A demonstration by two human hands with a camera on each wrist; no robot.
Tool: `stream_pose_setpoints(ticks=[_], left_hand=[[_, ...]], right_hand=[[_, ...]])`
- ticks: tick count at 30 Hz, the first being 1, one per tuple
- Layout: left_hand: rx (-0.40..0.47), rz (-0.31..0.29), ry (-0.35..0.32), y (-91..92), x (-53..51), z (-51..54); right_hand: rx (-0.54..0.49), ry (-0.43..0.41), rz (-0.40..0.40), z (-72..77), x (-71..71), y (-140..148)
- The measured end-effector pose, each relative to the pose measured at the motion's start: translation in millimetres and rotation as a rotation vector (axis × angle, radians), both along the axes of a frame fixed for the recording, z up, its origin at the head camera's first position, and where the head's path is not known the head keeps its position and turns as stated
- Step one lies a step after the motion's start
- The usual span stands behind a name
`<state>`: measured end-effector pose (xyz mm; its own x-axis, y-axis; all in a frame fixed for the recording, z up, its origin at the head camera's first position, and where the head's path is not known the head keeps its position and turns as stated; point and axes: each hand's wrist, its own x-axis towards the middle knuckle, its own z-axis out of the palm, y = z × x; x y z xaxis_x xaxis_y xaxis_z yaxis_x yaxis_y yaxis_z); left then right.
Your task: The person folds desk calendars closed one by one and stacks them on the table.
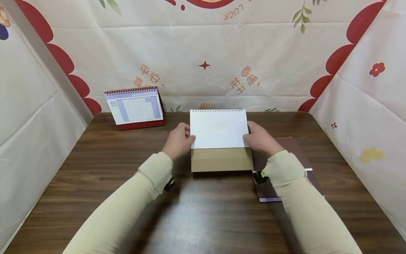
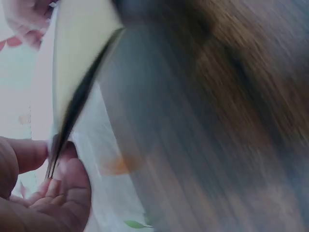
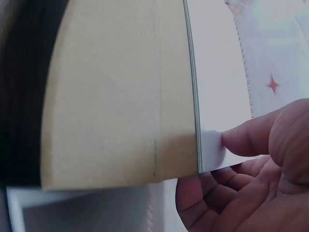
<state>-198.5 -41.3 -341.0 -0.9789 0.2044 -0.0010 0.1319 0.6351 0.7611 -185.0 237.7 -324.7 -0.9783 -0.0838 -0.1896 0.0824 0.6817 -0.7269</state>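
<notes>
Both hands hold a spiral-bound desk calendar (image 1: pixel 219 128) with a blank white top page and a tan cardboard base (image 1: pixel 221 159). The left hand (image 1: pixel 180 140) pinches its left edge, thumb in front and fingers behind. On the opposite edge the right hand (image 1: pixel 260 138) grips in the same way. The left wrist view shows the left hand (image 2: pixel 46 188) pinching the thin layered edge, while much of that picture is blurred. In the right wrist view, the right thumb presses the white page (image 3: pixel 219 87) beside the tan board (image 3: pixel 116 96).
Another desk calendar (image 1: pixel 136 107), showing 02, stands on a red base at the back left. A dark brown spiral-bound item (image 1: pixel 291 151) lies at the right, partly under the right forearm. Patterned cloth (image 1: pixel 203 46) hangs behind the wooden table (image 1: pixel 203 218) and at its sides.
</notes>
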Motion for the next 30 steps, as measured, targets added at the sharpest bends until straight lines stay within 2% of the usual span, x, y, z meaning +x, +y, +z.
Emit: stream_pose_setpoints(ticks=[3, 5, 8, 12, 17, 19, 24, 26, 30], left_hand=[[0.008, -0.009, 0.052, 17.0, 3.4, -1.3], [0.036, -0.011, 0.051, 30.1, 6.1, -2.8], [0.103, -0.022, 0.001, 52.7, 10.8, -7.3], [0.17, -0.065, -0.081, 82.4, 20.4, -11.7], [0.249, -0.11, -0.147, 110.9, 33.3, -12.7], [0.284, -0.132, -0.18, 119.5, 38.8, -13.8], [0.364, -0.205, -0.247, 132.9, 53.0, -19.9], [0.374, -0.238, -0.241, 136.4, 57.2, -23.0], [0.332, -0.304, -0.204, 141.2, 63.0, -27.4]], right_hand=[[0.047, -0.001, 0.018, 10.7, 2.0, 15.7], [0.084, -0.005, 0.042, 15.6, 3.5, 29.8], [0.126, -0.01, 0.07, 16.8, 6.3, 56.8], [0.175, -0.049, 0.07, 14.1, 12.4, 91.0], [0.284, -0.076, 0.078, 12.6, 22.0, 124.5], [0.326, -0.086, 0.079, 12.5, 27.2, 136.1], [0.352, -0.083, 0.073, 11.4, 38.6, 158.5], [0.365, -0.063, 0.077, 11.5, 41.4, 164.7], [0.358, -0.055, 0.077, 11.0, 45.1, 172.9]])
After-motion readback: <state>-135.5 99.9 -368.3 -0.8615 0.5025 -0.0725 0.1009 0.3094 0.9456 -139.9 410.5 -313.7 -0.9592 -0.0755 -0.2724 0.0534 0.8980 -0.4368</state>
